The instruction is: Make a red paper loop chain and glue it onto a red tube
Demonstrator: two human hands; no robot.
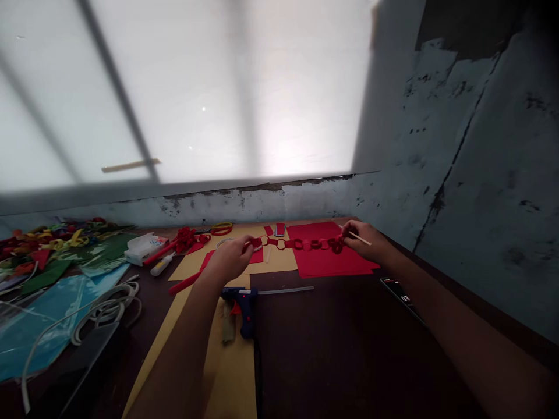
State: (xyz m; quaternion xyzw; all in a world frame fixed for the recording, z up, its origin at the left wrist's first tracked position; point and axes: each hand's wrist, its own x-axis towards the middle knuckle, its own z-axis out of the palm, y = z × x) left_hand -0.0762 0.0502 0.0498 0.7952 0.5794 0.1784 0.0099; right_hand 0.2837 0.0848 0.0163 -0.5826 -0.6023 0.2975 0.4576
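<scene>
A red paper chain (312, 244) of linked loops stretches above the table between my two hands. My left hand (236, 256) pinches its left end. At the other end, my right hand (358, 238) has its fingers closed on the chain and also holds a thin wooden stick (360, 238). Red paper sheets (327, 265) lie beneath the chain. Nearer to me, a blue hot glue gun (247, 311) rests with a clear glue stick (286, 290) projecting to its right.
Yellow-handled scissors (220, 228), a small glue bottle (161, 266) and a red paper flower (187, 238) are at the back left. Coiled white cable (105, 305) and blue sheets (48, 326) cover the left side. A phone (402, 295) lies under my right forearm.
</scene>
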